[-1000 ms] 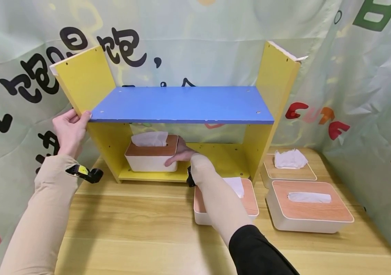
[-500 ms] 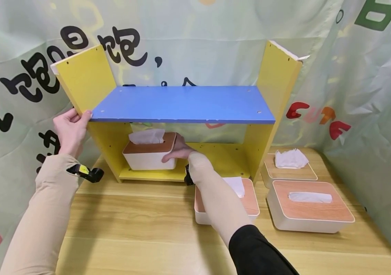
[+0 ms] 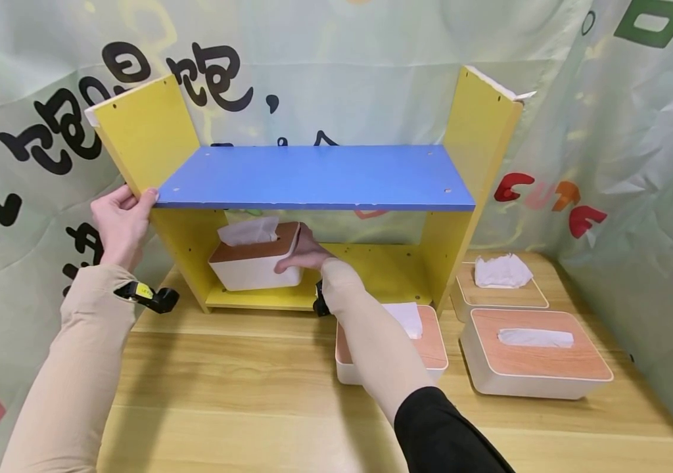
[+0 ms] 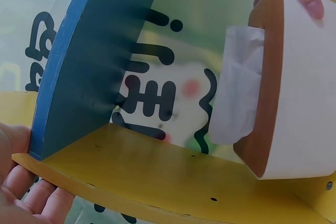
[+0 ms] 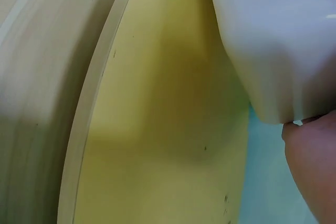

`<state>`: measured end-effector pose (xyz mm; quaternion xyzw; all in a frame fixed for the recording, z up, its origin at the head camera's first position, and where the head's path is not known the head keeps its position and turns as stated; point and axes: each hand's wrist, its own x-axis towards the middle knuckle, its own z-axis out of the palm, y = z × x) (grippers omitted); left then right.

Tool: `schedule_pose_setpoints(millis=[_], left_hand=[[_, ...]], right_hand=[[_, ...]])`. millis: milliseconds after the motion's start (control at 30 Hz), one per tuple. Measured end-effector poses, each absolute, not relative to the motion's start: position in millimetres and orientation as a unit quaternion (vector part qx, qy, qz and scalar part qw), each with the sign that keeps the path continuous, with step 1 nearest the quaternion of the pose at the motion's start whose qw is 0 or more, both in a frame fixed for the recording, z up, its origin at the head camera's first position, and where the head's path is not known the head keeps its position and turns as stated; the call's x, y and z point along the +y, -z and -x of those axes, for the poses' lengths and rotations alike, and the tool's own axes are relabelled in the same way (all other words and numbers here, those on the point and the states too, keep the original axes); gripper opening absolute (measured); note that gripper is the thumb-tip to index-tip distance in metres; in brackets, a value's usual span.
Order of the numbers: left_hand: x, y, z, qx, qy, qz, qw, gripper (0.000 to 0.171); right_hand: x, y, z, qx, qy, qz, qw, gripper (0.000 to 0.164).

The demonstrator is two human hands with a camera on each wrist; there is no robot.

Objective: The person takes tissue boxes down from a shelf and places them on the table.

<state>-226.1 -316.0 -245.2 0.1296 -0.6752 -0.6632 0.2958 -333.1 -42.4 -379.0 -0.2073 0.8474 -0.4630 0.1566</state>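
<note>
A white tissue box [image 3: 254,270] with a brown wood-look lid and a tissue sticking out is in the lower left compartment of a yellow and blue shelf unit [image 3: 313,176]. My right hand [image 3: 308,253] holds its right end, thumb on the front wall and the other fingers round the back. The box sits slightly tilted, right end higher; the right wrist view shows its underside corner above the yellow bottom board [image 5: 157,129]. With my left hand [image 3: 120,223] I grip the unit's left side panel [image 4: 131,171] where the blue board meets it, fingers curled behind its edge.
On the wooden table [image 3: 224,394], another tissue box [image 3: 434,345] stands before the unit, partly behind my right forearm. Two more, a larger one [image 3: 537,368] and a light-lidded one [image 3: 466,286], stand to the right. A printed cloth [image 3: 342,52] hangs behind.
My right hand has shifted the tissue box a little left and upward, and its right end has tipped up. My left hand keeps its grip on the side panel.
</note>
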Motion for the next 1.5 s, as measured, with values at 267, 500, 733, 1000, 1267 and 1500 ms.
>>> schedule_pose_setpoints(millis=[267,500,733,1000,1267,1500], left_hand=[[-315,246,226,-0.672,0.666,-0.123,0.298,0.045],[-316,245,226,-0.668,0.671,-0.124,0.298,0.045],[-316,245,226,-0.666,0.672,-0.129,0.297,0.046],[-315,246,227,-0.683,0.653,-0.136,0.299,0.046],[-318,244,225,-0.661,0.676,-0.135,0.295,0.046],[-317,243,225,-0.661,0.678,-0.135,0.292,0.048]], right_hand=[[-50,371,331,0.834,0.498,0.202,0.125,0.123],[-54,365,331,0.822,0.523,0.194,0.113,0.117],[-51,362,327,0.798,0.564,0.176,0.115,0.116],[-47,364,323,0.791,0.577,0.172,0.108,0.113],[-44,357,317,0.792,0.574,0.184,0.099,0.115],[-38,352,308,0.773,0.6,0.177,0.1,0.12]])
